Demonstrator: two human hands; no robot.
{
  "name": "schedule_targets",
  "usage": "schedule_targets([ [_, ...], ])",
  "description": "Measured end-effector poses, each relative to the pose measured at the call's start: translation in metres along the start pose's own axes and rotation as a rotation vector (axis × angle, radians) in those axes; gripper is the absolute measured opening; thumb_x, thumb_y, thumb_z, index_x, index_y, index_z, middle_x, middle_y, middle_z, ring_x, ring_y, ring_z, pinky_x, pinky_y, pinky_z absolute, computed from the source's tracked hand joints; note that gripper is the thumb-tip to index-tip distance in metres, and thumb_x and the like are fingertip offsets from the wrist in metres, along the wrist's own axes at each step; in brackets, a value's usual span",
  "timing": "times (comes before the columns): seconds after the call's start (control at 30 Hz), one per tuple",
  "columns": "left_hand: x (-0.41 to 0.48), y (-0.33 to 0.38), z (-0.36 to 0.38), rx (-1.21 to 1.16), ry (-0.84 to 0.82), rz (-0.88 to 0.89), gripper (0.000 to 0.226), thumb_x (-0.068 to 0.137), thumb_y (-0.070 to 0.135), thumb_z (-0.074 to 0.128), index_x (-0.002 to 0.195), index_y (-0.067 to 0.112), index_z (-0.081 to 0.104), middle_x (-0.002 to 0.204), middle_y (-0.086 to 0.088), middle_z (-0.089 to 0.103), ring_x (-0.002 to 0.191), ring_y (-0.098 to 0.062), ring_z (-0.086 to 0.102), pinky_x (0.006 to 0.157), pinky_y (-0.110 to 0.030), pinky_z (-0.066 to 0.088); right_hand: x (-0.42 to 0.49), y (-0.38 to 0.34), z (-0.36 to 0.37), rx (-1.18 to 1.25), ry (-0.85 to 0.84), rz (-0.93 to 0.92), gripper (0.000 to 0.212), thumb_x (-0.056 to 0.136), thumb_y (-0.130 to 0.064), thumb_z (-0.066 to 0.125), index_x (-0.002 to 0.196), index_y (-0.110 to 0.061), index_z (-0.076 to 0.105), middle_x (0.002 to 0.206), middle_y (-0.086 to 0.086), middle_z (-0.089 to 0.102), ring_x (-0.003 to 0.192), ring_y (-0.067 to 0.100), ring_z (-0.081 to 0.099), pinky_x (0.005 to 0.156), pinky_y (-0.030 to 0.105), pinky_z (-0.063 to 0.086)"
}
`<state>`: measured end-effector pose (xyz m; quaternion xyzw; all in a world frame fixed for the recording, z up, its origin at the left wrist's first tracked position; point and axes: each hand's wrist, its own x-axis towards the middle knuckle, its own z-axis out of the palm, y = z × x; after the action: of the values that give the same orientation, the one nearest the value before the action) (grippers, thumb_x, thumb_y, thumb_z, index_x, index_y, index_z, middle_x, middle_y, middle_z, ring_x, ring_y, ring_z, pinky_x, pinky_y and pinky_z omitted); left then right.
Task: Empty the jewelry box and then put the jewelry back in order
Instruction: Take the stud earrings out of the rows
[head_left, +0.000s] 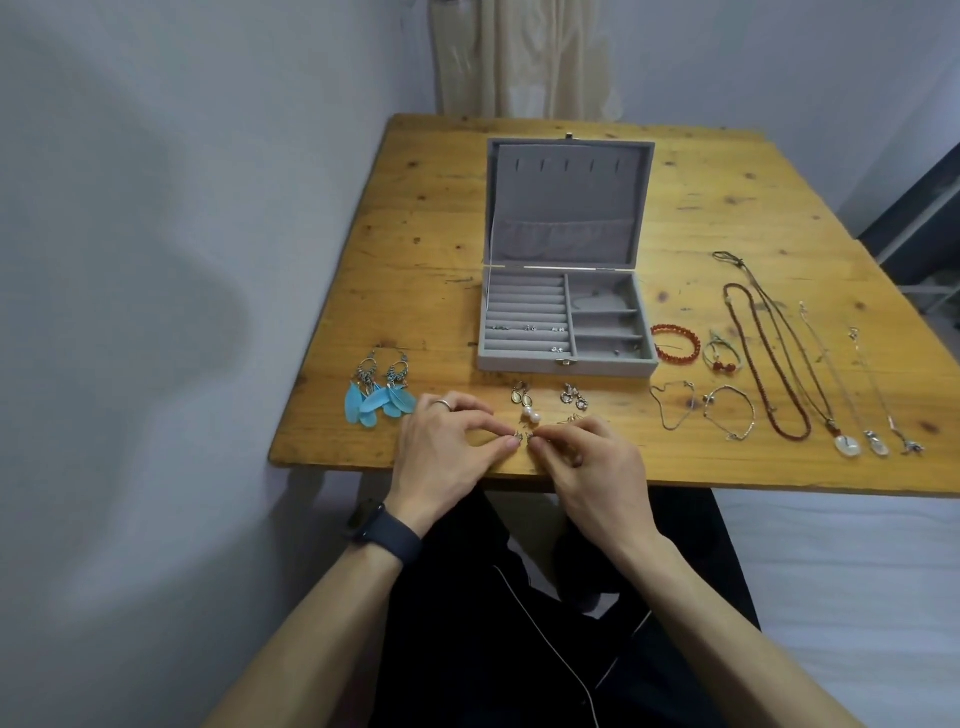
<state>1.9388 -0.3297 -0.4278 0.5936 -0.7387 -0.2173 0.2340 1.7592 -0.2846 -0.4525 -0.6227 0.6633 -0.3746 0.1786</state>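
- Two hands work at the near edge of the worktop (415, 208): the left hand (447, 447) and the right hand (587, 457) meet fingertip to fingertip. Each pinches between thumb and forefinger one of the tiny metal pieces (522, 439), which are too small to identify.
- One jewelry box (566, 322) sits mid-worktop, just beyond the hands. It is grey and velvety, with its lid thrown back.
- Inside the lid I count five slots in a row above a gathered pocket.
- The base has ring rolls on the left and three compartments on the right.
- A few studs (166, 328) sit on the nearer rolls; I cannot count them for certain.
- Two blue feather earrings (379, 389) lie left of the hands.
- Three smaller pairs lie between box and hands: oval drops (522, 397), pearl earrings (531, 414) and a silver pair (574, 397). The right hand may hide more behind it.
- Four bracelets lie right of the box: a red bead bracelet (675, 343), a green cord bracelet (719, 356) and two thin chain bracelets (730, 413).
- Four necklaces stretch out at the far right: a dark bead necklace (769, 364), a cord necklace with a white round pendant (847, 444) and two fine silver chains (878, 444), whose pendants are blurred.
- One ring (442, 404) is on the left hand, and one dark wristband (382, 535) on that wrist.
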Motion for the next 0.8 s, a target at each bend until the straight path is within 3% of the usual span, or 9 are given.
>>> schedule_targets([
  [0.4,0.000,0.001,-0.003,-0.017,-0.035,-0.001,0.022,0.081,0.056,0.072,0.097,0.043,0.076,0.107,0.024,0.060,0.107,-0.006,0.042,0.089,-0.032,0.035,-0.006,0.001,-0.005,0.005,-0.019,-0.038,0.022,0.089,-0.030,0.075,0.109,-0.023,0.077,0.093,-0.006,0.063,0.082,0.007,0.058,0.072,0.023,0.052],
  [0.6,0.001,-0.001,-0.010,-0.095,-0.072,-0.002,0.022,0.081,0.052,0.074,0.100,0.041,0.075,0.108,0.021,0.061,0.109,-0.005,0.045,0.093,-0.033,0.042,-0.007,0.000,-0.011,0.027,-0.075,-0.070,0.023,0.089,-0.033,0.074,0.111,-0.025,0.075,0.097,-0.008,0.061,0.081,0.007,0.058,0.072,0.027,0.053],
  [0.73,0.014,0.001,-0.024,-0.145,0.018,-0.002,0.021,0.083,0.046,0.074,0.102,0.037,0.075,0.108,0.018,0.063,0.110,-0.005,0.047,0.089,-0.027,0.040,0.002,-0.009,-0.025,0.038,-0.054,-0.156,0.020,0.091,-0.027,0.072,0.110,-0.027,0.074,0.096,-0.011,0.060,0.077,0.000,0.054,0.069,0.013,0.044],
  [0.8,0.028,0.002,-0.031,-0.121,0.083,0.012,0.019,0.085,0.045,0.073,0.103,0.038,0.074,0.107,0.020,0.065,0.106,-0.006,0.049,0.086,-0.027,0.041,0.019,-0.014,-0.029,0.024,-0.020,-0.187,0.018,0.091,-0.026,0.071,0.109,-0.026,0.075,0.095,-0.010,0.061,0.076,0.002,0.056,0.069,0.015,0.047],
])
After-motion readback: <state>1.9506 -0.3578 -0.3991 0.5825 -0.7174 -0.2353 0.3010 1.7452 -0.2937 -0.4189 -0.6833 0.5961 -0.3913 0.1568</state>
